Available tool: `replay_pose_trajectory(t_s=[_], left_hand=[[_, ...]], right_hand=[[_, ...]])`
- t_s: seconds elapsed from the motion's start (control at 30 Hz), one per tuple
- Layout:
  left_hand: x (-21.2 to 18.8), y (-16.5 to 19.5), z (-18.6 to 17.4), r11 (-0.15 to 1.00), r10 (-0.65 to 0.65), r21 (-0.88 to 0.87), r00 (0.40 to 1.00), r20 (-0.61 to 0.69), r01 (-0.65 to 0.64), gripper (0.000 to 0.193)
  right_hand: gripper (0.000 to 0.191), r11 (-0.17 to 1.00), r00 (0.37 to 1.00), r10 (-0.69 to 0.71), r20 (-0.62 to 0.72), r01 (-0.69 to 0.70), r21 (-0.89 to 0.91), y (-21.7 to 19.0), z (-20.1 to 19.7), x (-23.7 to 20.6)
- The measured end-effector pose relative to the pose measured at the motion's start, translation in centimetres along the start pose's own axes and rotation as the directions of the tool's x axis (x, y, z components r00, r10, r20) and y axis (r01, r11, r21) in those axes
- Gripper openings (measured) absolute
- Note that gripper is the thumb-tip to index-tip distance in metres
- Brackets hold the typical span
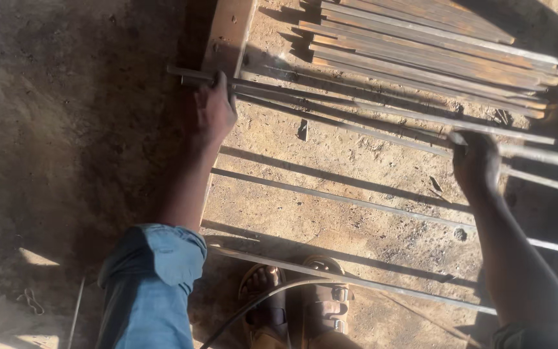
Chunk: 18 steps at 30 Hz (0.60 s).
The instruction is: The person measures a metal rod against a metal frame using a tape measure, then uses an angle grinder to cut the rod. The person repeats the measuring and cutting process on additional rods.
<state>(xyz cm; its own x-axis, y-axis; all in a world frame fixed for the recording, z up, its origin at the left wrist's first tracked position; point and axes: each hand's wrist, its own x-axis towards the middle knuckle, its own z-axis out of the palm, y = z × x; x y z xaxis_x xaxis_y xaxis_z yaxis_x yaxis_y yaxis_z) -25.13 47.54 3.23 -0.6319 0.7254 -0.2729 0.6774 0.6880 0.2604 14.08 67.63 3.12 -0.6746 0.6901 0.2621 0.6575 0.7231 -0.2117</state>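
both hands are gripping one long steel rod (369, 106) lying crosswise over the floor frame (356, 200): the left hand (213, 111) is closing around its near end, the right hand (476, 163) is clasping it further along, below the stacked bars (434, 45).

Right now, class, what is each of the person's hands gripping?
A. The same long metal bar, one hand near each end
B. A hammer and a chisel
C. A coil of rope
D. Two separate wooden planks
A: the left hand closes round the long metal bar near its left end, and the right hand grips it farther along, above the dusty ground.
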Motion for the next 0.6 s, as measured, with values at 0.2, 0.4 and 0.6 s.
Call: replay_pose_trajectory(t_s=[0.2,0.4,0.6], left_hand=[[-5.8,-1.1,2.3,0.984,0.164,-0.07,0.986,-0.004,-0.164,0.069],[-13.2,-3.0,7.2,0.999,-0.035,0.007,0.937,0.347,0.034,0.069],[-11.7,-4.2,13.2,0.961,0.117,-0.252,0.993,0.001,-0.112,0.046]], right_hand=[[0.021,0.97,0.97,0.15,0.191,-0.182,0.162,-1.6,1.5,-4.5],[0.046,0.991,0.926,0.124,0.357,-0.136,0.008,-0.8,2.6,-14.9],[0.028,0.994,0.935,0.099,0.341,-0.107,0.005,4.2,2.4,-17.2]])
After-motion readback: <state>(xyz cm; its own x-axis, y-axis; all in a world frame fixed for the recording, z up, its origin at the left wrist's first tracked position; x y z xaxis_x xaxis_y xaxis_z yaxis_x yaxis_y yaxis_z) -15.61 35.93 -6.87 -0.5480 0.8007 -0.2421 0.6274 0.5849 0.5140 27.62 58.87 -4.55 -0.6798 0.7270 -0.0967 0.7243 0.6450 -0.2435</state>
